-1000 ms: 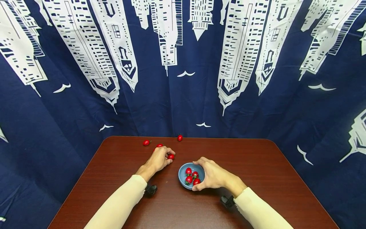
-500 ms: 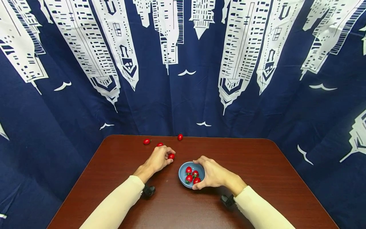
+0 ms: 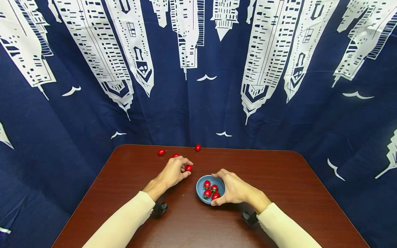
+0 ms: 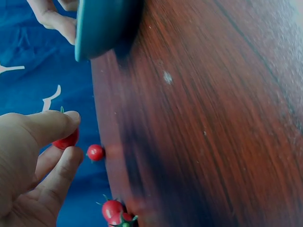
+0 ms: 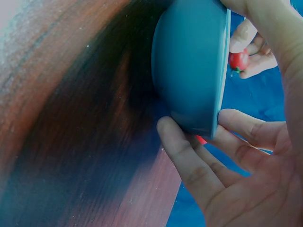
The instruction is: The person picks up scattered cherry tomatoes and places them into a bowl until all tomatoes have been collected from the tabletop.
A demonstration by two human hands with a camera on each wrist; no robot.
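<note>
My left hand (image 3: 173, 172) pinches a red cherry tomato (image 3: 189, 168) between thumb and fingers, to the left of a blue bowl (image 3: 199, 187). The left wrist view shows the pinched tomato (image 4: 67, 140) with a thin green stem end. My right hand (image 3: 237, 187) grips the bowl from its right side, thumb at the near rim and fingers round the far side. Several cherry tomatoes (image 3: 207, 193) with green tops lie in the bowl. From the right wrist, the bowl's smooth outer wall (image 5: 189, 66) shows, with fingertips against it; its inside is hidden there.
Loose cherry tomatoes lie towards the table's far edge: one at the left (image 3: 161, 152), one partly behind my left hand (image 3: 175, 155), one further right (image 3: 198, 147). The brown wooden table (image 3: 279, 193) ends at a dark blue curtain (image 3: 173, 113) with white buildings.
The head view has shifted slightly, so everything sits a little further right. My left wrist has moved slightly left and down relative to the table; both hands keep their hold.
</note>
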